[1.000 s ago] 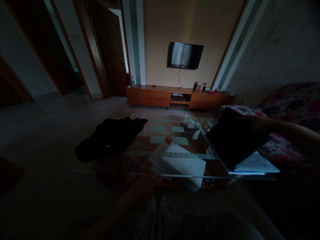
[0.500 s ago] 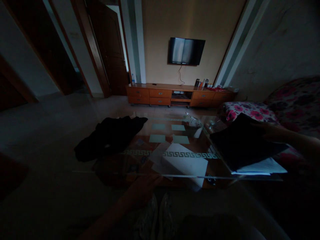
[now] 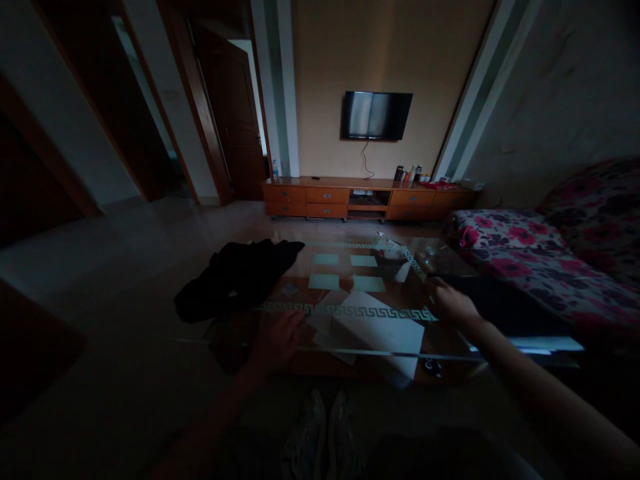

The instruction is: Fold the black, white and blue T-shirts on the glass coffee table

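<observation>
A dark folded cloth, perhaps a garment (image 3: 505,307), lies flat on the right end of the glass table (image 3: 280,257), with white folded layers (image 3: 545,345) showing under its near edge. At its far left corner is my right hand (image 3: 453,303), fingers curled closed on the fabric. My left hand (image 3: 283,337) hovers over or rests on the table's near left part; its fingers are stretched out and hold nothing. Left of it a crumpled black garment (image 3: 240,277) is spread over the table's left end. The dim light hides fine detail.
White sheets (image 3: 380,330) show beneath the glass near the front edge. A flowered sofa (image 3: 520,237) stands to the right. Beyond the table is a low wooden cabinet (image 3: 327,195) with bottles (image 3: 407,175), under a wall television (image 3: 377,115). My shoes (image 3: 325,427) are below the front edge.
My right hand has moved left from the raised dark cloth's right side to its left corner, and the cloth now lies flatter. My left hand has come up over the glass.
</observation>
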A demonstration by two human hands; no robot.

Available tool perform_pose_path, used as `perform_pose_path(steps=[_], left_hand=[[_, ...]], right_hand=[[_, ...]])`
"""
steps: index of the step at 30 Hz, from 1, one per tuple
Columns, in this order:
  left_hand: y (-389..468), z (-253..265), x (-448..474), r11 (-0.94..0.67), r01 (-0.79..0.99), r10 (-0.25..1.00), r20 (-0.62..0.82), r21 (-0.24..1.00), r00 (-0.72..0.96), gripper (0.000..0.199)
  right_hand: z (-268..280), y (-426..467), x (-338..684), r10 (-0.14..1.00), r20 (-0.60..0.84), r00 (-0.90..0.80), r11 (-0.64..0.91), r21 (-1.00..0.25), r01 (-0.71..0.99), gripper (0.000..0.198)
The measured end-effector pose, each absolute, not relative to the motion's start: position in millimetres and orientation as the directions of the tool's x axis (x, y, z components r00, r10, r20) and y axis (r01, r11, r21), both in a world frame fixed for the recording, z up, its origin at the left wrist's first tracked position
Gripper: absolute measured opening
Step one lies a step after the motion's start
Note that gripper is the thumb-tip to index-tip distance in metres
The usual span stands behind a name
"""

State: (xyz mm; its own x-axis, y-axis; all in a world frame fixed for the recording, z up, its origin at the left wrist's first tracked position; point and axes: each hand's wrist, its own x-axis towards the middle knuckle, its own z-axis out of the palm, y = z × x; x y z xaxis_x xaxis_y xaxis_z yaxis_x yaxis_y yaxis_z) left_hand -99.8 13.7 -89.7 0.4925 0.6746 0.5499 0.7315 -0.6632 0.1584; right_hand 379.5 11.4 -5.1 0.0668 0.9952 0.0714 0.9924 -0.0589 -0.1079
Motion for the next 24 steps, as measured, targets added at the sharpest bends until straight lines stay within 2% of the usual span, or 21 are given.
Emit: perform_pose_path(steps=[3,5,6,10,14,17,20,21,22,24], left_hand=[[41.8,-76.3,-130.2,-0.450,0.873,0.775,0.568,0.186,0.278,0.050],[60.1,-69.3,-156.1,-0.290,0.945,0.810,0.565,0.155,0.156,0.051],[68.3,-67.4,-169.5,-0.228,0.965,0.817,0.564,0.129,0.118,0.054],[92.0,-74.4,-213.4,0.022,0.994,0.832,0.550,0.110,-0.079,0.067],[107.2,-96.9,-227.6,0.156,0.955,0.838,0.479,0.251,-0.262,0.064],[120.5,-101.9,-225.6,0.138,0.920,0.824,0.473,0.368,-0.312,0.053],[130.1,-70.5,-218.8,0.132,0.826,0.804,0.429,0.547,-0.413,0.042],[129.5,-50.2,-214.7,0.138,0.774,0.772,0.422,0.618,-0.475,0.040],[125.7,-26.1,-209.3,0.107,0.738,0.704,0.473,0.666,-0.530,0.039],[107.5,27.3,-194.0,-0.055,0.679,0.569,0.582,0.732,-0.581,0.037]], right_hand=[[-43.3,-1.7,308.5,0.992,0.068,-0.102,0.121,-0.422,0.898,0.039],[-71.0,-13.4,277.4,0.990,0.086,-0.108,0.138,-0.584,0.800,0.039],[-82.9,-18.8,267.0,0.989,0.101,-0.105,0.146,-0.624,0.768,0.039],[-106.9,-29.5,254.5,0.984,0.158,-0.088,0.172,-0.662,0.730,0.037],[-108.3,-25.3,261.7,0.983,0.175,-0.064,0.173,-0.731,0.660,0.036],[-110.5,-22.0,263.6,0.981,0.187,-0.060,0.179,-0.727,0.663,0.032],[-111.3,-20.8,260.7,0.979,0.190,-0.070,0.184,-0.691,0.699,0.030],[-109.9,-20.5,258.9,0.980,0.187,-0.067,0.179,-0.685,0.706,0.030],[-107.2,-20.1,256.7,0.981,0.185,-0.061,0.173,-0.686,0.707,0.030],[-98.2,-19.6,249.9,0.977,0.207,-0.047,0.181,-0.699,0.692,0.030]])
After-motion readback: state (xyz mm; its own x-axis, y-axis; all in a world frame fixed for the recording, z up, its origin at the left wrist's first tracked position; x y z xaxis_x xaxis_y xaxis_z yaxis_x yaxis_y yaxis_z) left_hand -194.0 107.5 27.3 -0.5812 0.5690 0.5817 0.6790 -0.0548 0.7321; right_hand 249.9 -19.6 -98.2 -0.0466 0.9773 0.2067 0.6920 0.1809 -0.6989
